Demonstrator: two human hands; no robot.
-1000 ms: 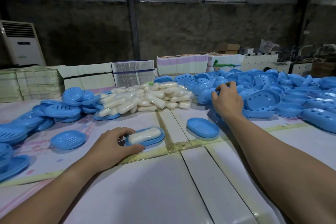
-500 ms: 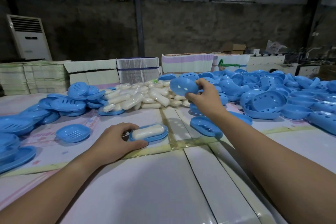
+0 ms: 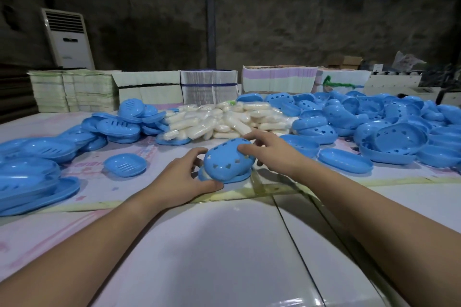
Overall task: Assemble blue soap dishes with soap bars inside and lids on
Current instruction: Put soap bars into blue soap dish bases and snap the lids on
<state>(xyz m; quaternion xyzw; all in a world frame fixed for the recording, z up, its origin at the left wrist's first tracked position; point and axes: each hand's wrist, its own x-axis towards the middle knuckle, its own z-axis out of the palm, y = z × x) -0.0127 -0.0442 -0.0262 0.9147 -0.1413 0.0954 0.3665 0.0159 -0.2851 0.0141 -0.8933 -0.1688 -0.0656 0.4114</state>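
My right hand (image 3: 272, 154) has its fingers (image 3: 252, 135) curled over the far end of a blue lid (image 3: 228, 161) with heart-shaped holes, holding it tilted over the dish base (image 3: 239, 177) that lies on the tabletop (image 3: 212, 244). My left hand (image 3: 179, 177) cups the near end, thumb (image 3: 209, 185) pressed along the base's near edge and fingers (image 3: 197, 151) bent around the lid's left side. A pale sliver of soap bar (image 3: 205, 176) shows under the lid by my left fingers. Beyond my fingers lies a pile of wrapped soap bars (image 3: 224, 119). Left of my left hand sits a single slotted tray (image 3: 124, 164), with more blue trays (image 3: 117, 127) heaped past it. Right of my right hand are heaped lids (image 3: 389, 127).
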